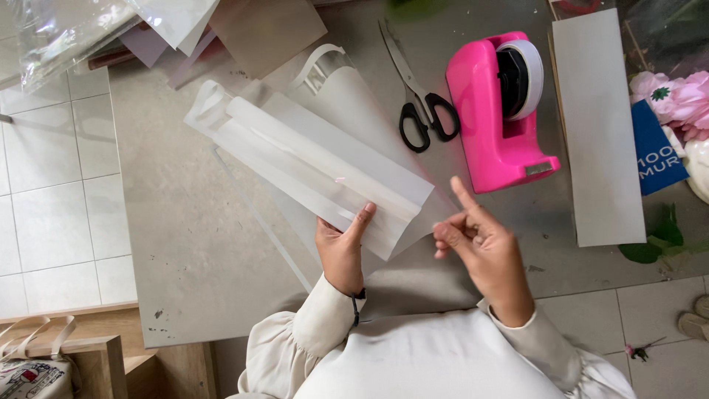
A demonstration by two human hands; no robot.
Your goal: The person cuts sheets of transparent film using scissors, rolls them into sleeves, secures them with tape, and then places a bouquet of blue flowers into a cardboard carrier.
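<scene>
On grey table: left hand (341, 251) grip pinches folded wrap sheet (317, 159); right hand (484, 247) just beside, loose, empty.

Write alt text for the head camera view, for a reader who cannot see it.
A person's left hand holds the near end of a rolled translucent white sheet on a grey table, while the right hand is raised beside it, index finger out. Black-handled scissors and a pink tape dispenser lie behind; pink flowers sit at the right edge.
</scene>
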